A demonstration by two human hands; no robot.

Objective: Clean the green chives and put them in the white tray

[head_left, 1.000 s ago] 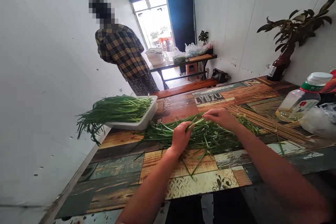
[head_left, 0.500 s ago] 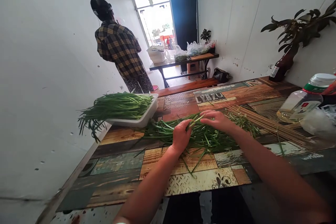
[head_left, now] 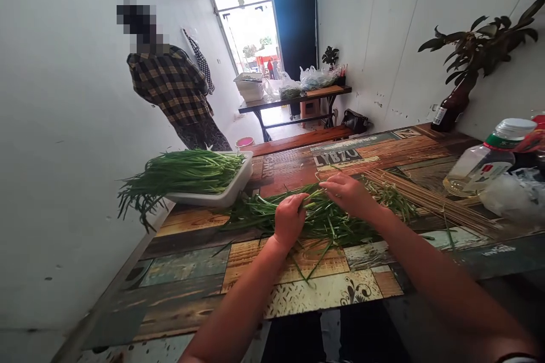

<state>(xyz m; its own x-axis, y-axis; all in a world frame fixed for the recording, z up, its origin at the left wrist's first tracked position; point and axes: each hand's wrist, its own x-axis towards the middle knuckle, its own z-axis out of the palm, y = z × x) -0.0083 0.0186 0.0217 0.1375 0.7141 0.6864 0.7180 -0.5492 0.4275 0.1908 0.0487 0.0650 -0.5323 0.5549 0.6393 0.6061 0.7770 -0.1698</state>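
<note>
My left hand [head_left: 290, 216] is closed around a few garlic chives [head_left: 315, 199], their pale stem ends pointing right. Just beyond those ends, my right hand [head_left: 347, 194] has its fingertips pinched together, and a thin pale strand [head_left: 317, 176] sticks up beside them. Under both hands lies a loose pile of green chives [head_left: 336, 224] on the table. A white plastic tub [head_left: 238, 188] at the left holds a thick bunch of chives [head_left: 191, 170], the leaf tips hanging over its side. Pale trimmings [head_left: 394, 198] lie right of my right hand.
Thin wooden sticks [head_left: 438, 204] lie across the patterned table [head_left: 183, 269] at right. Near them stand a plastic bottle [head_left: 481, 161], a crumpled clear bag [head_left: 506, 195] and a brown bottle [head_left: 449, 110] with a plant. A person [head_left: 170, 88] in a checked shirt stands beyond the tub.
My right fingertips have drawn slightly away from the stem ends, and the pale strand now shows beside them. My left hand keeps its grip. The person has moved left.
</note>
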